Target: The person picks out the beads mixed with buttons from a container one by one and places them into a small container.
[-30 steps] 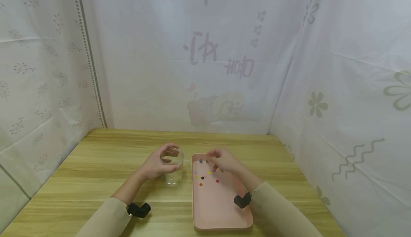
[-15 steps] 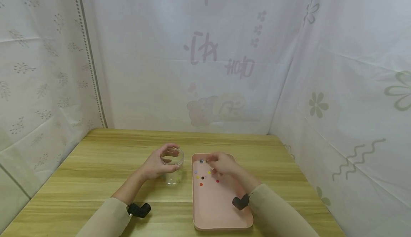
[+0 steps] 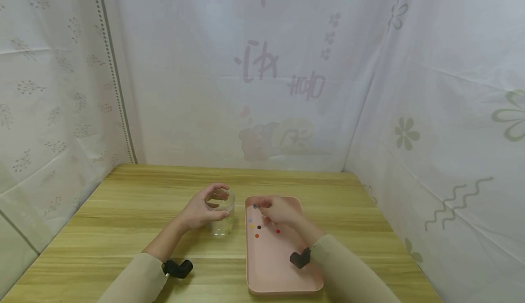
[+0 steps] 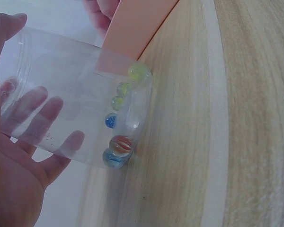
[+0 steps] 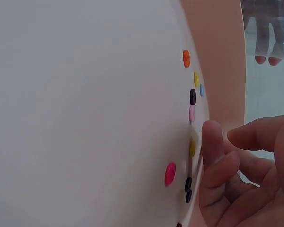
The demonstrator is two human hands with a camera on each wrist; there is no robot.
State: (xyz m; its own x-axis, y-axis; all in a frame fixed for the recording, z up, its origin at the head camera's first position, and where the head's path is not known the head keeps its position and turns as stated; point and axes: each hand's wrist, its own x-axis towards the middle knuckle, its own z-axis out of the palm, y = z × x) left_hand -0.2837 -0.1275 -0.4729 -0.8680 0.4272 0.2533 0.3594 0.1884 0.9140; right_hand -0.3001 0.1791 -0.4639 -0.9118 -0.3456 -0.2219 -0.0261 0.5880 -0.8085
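My left hand (image 3: 203,209) holds a clear jar (image 4: 78,71) near its rim, upright on the table. Through its wall the left wrist view shows several glass marbles at the bottom, among them a yellow-green one (image 4: 138,72), a blue one (image 4: 111,120) and a red-streaked one (image 4: 120,144). My right hand (image 3: 280,212) is bent over the far part of a pink tray (image 3: 283,271). Its fingertips are close to a dark round piece (image 3: 255,206). Whether they pinch anything is hidden. Small coloured buttons lie nearby, including an orange one (image 5: 186,58) and a bright pink one (image 5: 170,173).
The jar stands just left of the tray's raised rim (image 3: 246,257). Both are on a wood-grain table (image 3: 123,230). Patterned white curtains (image 3: 197,89) enclose the back and both sides.
My right hand has moved left and slightly down over the tray, now covering a yellow button and the spot of a second dark piece. My left hand and the jar have stayed put.
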